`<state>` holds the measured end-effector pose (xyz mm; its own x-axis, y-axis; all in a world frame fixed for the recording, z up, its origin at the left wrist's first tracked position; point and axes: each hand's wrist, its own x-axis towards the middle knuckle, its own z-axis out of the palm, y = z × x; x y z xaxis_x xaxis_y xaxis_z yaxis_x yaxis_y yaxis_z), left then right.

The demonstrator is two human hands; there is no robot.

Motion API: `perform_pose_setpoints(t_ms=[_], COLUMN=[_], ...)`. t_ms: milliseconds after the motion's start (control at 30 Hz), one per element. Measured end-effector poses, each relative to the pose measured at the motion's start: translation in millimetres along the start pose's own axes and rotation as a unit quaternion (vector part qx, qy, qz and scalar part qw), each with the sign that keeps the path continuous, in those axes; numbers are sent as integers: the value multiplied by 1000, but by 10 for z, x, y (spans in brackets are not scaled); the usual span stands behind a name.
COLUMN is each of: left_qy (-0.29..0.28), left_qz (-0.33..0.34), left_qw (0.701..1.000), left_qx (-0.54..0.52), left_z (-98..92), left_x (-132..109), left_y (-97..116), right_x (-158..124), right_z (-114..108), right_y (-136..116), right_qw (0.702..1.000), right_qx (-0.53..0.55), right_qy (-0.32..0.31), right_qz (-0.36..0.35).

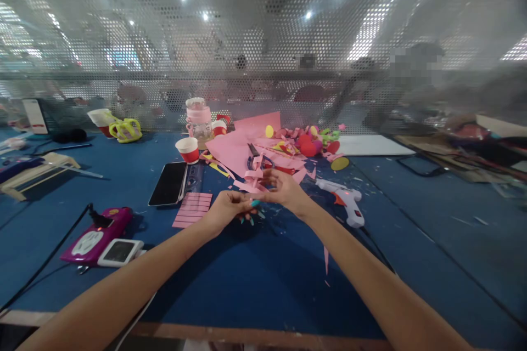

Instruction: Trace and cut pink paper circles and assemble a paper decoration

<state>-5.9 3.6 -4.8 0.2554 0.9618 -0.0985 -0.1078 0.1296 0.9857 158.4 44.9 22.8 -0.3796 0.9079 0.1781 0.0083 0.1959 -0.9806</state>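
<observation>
My left hand [230, 209] and my right hand [286, 191] meet over the middle of the blue table, fingers pinched together. Between their fingertips is a pink paper strip [252, 182] bent into loops; its lower end is partly hidden by the fingers. Just behind it lie dark-handled scissors [253, 151] on a pink sheet [230, 151]. Near my left wrist is a pink card with dark parallel lines [192, 210]. To the right of my right hand, a white glue gun [348, 200] with an orange trigger lies on its side.
A phone [168, 184], a paper cup [188, 149] and a pink-lidded bottle [198, 120] stand or lie left of the paper scraps [308, 142]. A purple power box [99, 233] with cables sits front left. Perforated metal panel [255, 38] closes the back.
</observation>
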Motion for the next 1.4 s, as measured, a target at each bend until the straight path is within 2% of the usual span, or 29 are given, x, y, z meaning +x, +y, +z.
perform_pose_setpoints(t_ms=[133,267,667,967,1200,1400], left_qy=[-9,-15,-18,-35,-40,-37], left_qz=[6,6,-1,4,0,-9], left_qw=[1000,1000,999,999,999,999], left_qx=[-2,17,42,-7,-23,-15], left_z=[-7,-8,31,-7,-32,-22], left_x=[14,15,-12,23,34,48], left_y=[-18,-12,68,-18,-55,-61], right_x=[-34,-34,-60,-57,-15,-35], right_z=[67,106,93,81,94,170], right_y=[30,8,-111,-105,-37,-21], right_qw=[999,998,993,994,998,997], right_qx=[37,26,-114,-101,-27,-7], right_qy=[14,48,35,31,56,57], right_qz=[22,39,1,15,19,42])
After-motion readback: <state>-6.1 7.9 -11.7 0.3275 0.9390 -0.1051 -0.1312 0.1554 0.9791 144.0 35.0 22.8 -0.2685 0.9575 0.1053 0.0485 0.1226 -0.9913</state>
